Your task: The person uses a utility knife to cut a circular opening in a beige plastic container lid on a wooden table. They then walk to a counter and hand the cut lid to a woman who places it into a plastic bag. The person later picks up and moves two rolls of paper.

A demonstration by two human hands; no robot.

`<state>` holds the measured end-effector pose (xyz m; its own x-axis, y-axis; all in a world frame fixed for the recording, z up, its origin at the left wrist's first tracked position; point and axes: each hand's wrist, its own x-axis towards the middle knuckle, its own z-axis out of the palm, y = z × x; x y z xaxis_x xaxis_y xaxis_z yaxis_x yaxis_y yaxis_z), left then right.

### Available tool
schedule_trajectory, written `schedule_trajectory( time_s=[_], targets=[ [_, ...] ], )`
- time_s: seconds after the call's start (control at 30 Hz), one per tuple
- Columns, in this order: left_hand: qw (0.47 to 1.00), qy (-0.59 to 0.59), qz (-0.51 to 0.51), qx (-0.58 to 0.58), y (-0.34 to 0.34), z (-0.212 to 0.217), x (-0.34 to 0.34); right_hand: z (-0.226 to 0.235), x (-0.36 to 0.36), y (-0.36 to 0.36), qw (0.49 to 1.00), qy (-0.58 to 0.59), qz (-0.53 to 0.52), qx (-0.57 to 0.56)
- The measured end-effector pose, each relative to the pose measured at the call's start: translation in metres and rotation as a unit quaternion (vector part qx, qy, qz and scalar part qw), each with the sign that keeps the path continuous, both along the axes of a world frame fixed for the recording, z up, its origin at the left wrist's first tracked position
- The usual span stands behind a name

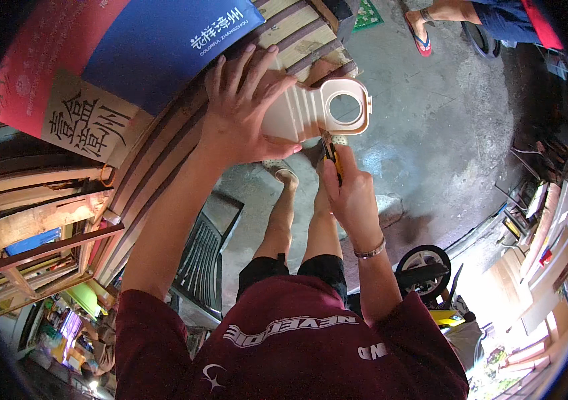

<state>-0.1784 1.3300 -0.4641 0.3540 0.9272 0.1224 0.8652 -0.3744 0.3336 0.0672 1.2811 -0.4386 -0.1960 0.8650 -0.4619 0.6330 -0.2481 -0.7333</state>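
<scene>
- A big cardboard box [117, 60], red and blue on its printed faces, rests on wooden slats [164, 153] at upper left.
- The cream plastic container [311, 110], ribbed, with 1 round opening at its far end, is held up over the concrete floor [431, 133], just beside the box.
- The left hand [244, 107] lies on the container, fingers spread and pressed around its near end.
- The right hand [351, 193] is fisted tight on a yellow-handled utility knife [331, 152], its tip touching the container's lower edge.
</scene>
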Motion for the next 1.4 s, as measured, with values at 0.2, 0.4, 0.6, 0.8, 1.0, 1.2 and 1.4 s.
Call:
schedule_trajectory(
  time_s=[0.2,0.4,0.6,0.8,1.0,1.2,1.4],
  targets=[
    [0.999,-0.053,0.004,-0.01,-0.002,-0.003,-0.008,-0.005,-0.004,-0.005,0.998,0.027,0.003,0.063],
    [0.999,-0.032,-0.005,-0.023,0.001,-0.004,-0.013,-0.002,-0.008,0.007,0.996,0.027,0.017,0.081],
    [0.999,-0.022,-0.025,-0.016,0.002,-0.005,-0.02,-0.006,-0.013,0.017,0.996,0.017,0.049,0.076],
    [0.999,-0.003,-0.035,-0.001,0.007,-0.004,-0.024,-0.006,-0.013,0.018,0.997,0.025,0.046,0.057],
    [0.999,-0.026,-0.024,-0.012,0.008,-0.005,-0.024,-0.004,-0.016,0.017,0.996,0.019,0.05,0.074],
    [0.999,-0.027,-0.032,-0.011,0.013,-0.003,-0.022,-0.008,-0.023,0.012,0.998,0.005,0.022,0.054],
    [1.0,-0.024,-0.02,-0.005,0.013,-0.002,-0.02,-0.012,-0.022,0.011,0.998,0.024,0.013,0.062]
  ],
)
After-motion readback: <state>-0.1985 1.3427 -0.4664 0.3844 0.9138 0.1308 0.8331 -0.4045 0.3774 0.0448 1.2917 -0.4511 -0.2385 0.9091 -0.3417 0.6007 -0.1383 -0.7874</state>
